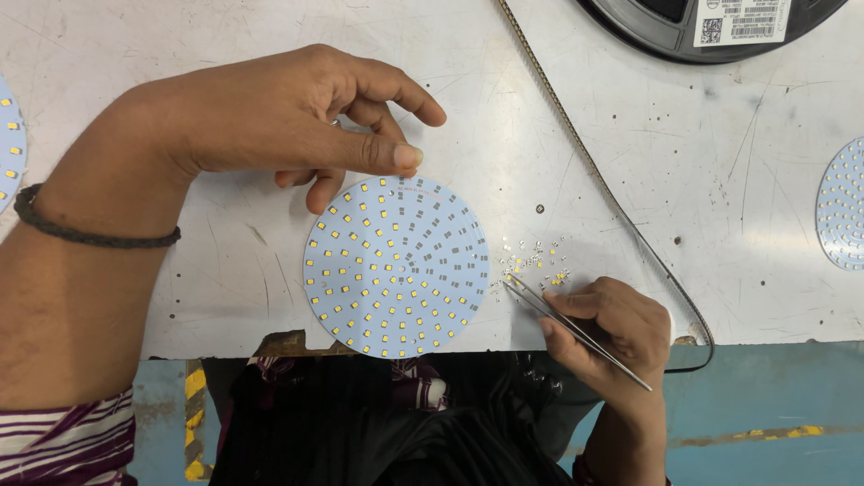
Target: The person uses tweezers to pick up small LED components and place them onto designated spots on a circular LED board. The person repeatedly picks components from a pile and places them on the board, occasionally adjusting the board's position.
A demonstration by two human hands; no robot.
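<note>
A round pale-blue circuit board [396, 266] lies at the table's near edge. Small yellow chips fill its left and lower parts, while bare grey pads show on the upper right. My left hand [297, 117] hovers over the board's top rim, thumb and fingers pinched together just above it; I cannot see anything between them. My right hand [616, 328] grips metal tweezers [576, 331], whose tips reach a small pile of loose chips [533, 264] just right of the board.
A thin component tape strip [576, 144] runs diagonally from the top to the table edge, coming from a black reel [666, 31] at the top right. Other round boards peek in at the right edge [844, 207] and left edge [7, 144]. The white table [225, 270] is scratched.
</note>
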